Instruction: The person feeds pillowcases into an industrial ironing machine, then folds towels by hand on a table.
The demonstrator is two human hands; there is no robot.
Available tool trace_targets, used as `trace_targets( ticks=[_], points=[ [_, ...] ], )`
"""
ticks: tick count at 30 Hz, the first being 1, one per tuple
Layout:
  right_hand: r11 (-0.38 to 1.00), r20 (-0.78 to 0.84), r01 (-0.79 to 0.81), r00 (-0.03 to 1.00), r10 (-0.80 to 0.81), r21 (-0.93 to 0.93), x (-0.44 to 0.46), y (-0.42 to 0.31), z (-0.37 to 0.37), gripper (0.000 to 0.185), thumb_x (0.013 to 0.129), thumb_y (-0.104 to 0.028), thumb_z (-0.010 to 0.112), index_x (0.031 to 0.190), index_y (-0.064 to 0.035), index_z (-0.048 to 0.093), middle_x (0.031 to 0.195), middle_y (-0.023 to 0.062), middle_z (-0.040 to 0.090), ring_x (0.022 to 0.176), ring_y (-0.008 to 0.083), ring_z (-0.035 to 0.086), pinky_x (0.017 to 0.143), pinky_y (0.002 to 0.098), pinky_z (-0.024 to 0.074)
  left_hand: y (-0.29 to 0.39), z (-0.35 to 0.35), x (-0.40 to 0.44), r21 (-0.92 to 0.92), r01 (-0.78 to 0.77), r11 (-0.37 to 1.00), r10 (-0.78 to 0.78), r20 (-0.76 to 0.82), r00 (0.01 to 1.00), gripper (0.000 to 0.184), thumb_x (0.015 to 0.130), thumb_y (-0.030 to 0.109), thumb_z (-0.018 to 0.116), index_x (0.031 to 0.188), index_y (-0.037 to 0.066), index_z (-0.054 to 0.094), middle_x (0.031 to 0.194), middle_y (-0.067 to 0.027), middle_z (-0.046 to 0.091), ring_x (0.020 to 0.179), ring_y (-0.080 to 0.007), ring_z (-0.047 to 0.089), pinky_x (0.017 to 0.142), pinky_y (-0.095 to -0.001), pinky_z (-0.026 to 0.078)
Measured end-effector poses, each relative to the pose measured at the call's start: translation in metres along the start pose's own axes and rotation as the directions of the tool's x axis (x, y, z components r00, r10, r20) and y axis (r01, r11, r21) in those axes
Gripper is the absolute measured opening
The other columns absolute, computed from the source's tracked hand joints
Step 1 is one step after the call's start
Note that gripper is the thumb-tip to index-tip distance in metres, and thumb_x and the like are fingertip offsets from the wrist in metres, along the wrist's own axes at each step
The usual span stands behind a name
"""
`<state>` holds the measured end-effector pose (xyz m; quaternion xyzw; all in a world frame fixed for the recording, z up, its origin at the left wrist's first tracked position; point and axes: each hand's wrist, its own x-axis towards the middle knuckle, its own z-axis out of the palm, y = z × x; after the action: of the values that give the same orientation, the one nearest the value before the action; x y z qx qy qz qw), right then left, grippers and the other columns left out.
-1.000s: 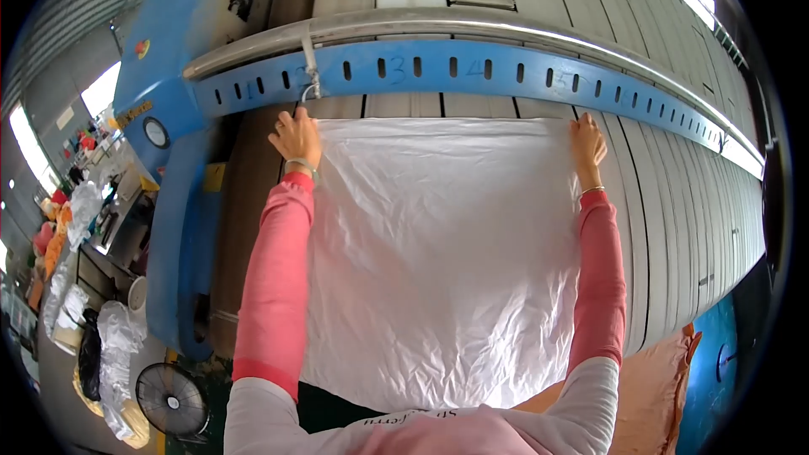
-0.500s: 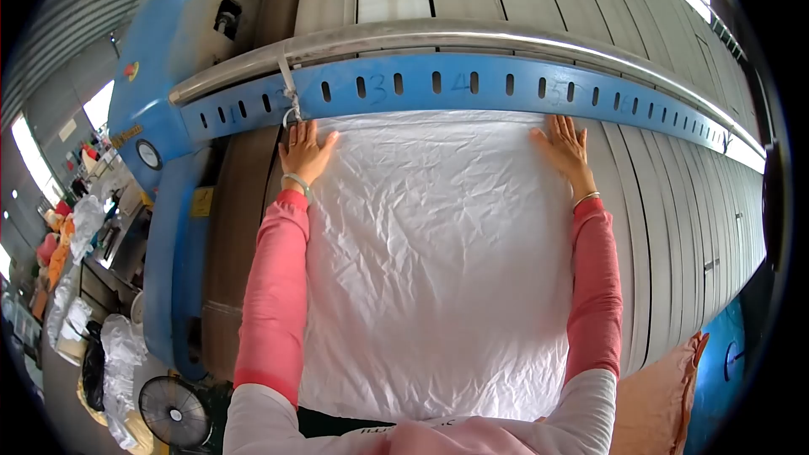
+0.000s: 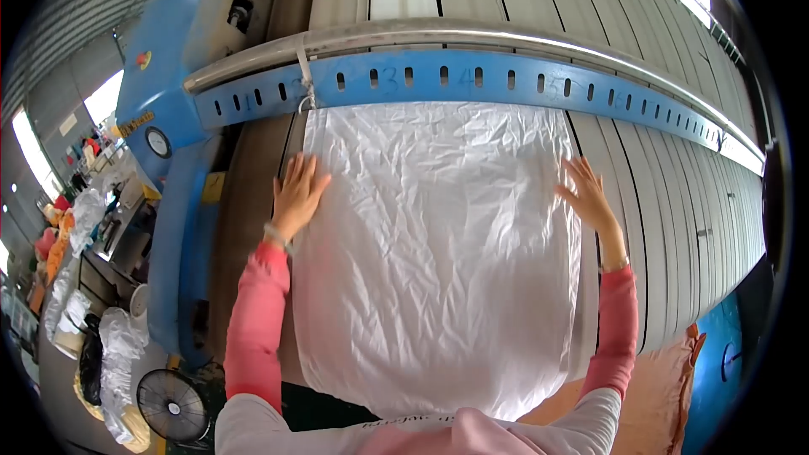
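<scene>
A wrinkled white sheet of cloth [image 3: 438,244] lies over the belts of a large machine, its far end meeting a blue slotted bar [image 3: 497,80]. At the sheet's left edge is my left hand [image 3: 297,198], fingers stretched out and nothing gripped. My right hand [image 3: 592,200] is by the right edge, its fingers also apart. Both hands sit a short way back from the bar. Whether the palms press on the cloth or hover, I cannot tell. The near end of the sheet hangs down in front of my body.
Above the blue bar runs a steel tube [image 3: 506,34] with a white tie [image 3: 305,76] around it. Beige belts [image 3: 674,202] extend to the right. A blue machine housing [image 3: 181,244] with a gauge [image 3: 158,142] stands left, near a black fan [image 3: 174,407] on the floor.
Both hands have drawn back from the blue bar toward me and slightly outward. The hem that showed at the bar is out of sight, and the sheet has moved forward.
</scene>
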<state>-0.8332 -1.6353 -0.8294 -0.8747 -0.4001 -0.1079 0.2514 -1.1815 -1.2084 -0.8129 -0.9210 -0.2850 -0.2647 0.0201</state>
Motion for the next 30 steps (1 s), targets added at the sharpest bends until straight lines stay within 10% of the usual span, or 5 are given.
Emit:
trace_targets(
  ticks=[8, 14, 19, 30],
  points=[
    [0.985, -0.094, -0.062, 0.993, 0.078, 0.162, -0.218, -0.018, -0.006, 0.044, 0.081, -0.026, 0.068, 0.118, -0.0055, 0.056, 0.110, 0.0153, 0.060, 0.107, 0.0313, 0.055, 0.090, 0.0391, 0.0434, 0.041, -0.048, -0.209, 0.011, 0.092, 0.996, -0.092, 0.111, 0.990, 0.080, 0.084, 0.042, 0.064, 0.145, 0.008, 0.027, 0.149, -0.0225, 0.024, 0.140, -0.0388, 0.020, 0.107, -0.0635, 0.016],
    [0.903, -0.131, -0.357, 0.910, 0.394, 0.239, -0.297, -0.052, 0.033, 0.024, 0.080, -0.022, 0.065, 0.096, -0.0045, 0.058, 0.071, 0.0121, 0.062, 0.067, 0.0303, 0.061, 0.061, 0.0407, 0.0463, 0.075, -0.060, -0.290, -0.003, 0.232, 0.973, -0.232, -0.066, 0.971, 0.062, 0.075, 0.027, 0.074, 0.125, 0.007, 0.044, 0.119, -0.0151, 0.047, 0.110, -0.0356, 0.045, 0.094, -0.0510, 0.029],
    [0.909, -0.280, -0.382, 0.865, 0.416, 0.169, -0.299, -0.071, 0.045, 0.020, 0.080, -0.020, 0.065, 0.085, -0.0047, 0.052, 0.071, 0.0131, 0.060, 0.068, 0.0349, 0.058, 0.059, 0.0442, 0.0429, 0.076, -0.053, -0.313, 0.037, 0.171, 0.985, -0.165, -0.131, 0.978, 0.031, 0.074, 0.028, 0.073, 0.082, 0.009, 0.050, 0.084, -0.0067, 0.053, 0.089, -0.0282, 0.053, 0.078, -0.0446, 0.033],
    [0.841, -0.595, -0.541, 0.677, 0.433, -0.003, -0.318, -0.048, 0.064, 0.027, 0.089, -0.030, 0.059, 0.077, -0.0064, 0.051, 0.074, 0.0138, 0.060, 0.069, 0.0363, 0.058, 0.058, 0.0442, 0.0426, 0.047, -0.045, -0.335, -0.435, 0.182, 0.882, -0.303, -0.227, 0.926, 0.016, 0.093, 0.020, 0.051, 0.100, 0.008, 0.044, 0.079, -0.0201, 0.058, 0.072, -0.0417, 0.059, 0.059, -0.0478, 0.044]
  ],
)
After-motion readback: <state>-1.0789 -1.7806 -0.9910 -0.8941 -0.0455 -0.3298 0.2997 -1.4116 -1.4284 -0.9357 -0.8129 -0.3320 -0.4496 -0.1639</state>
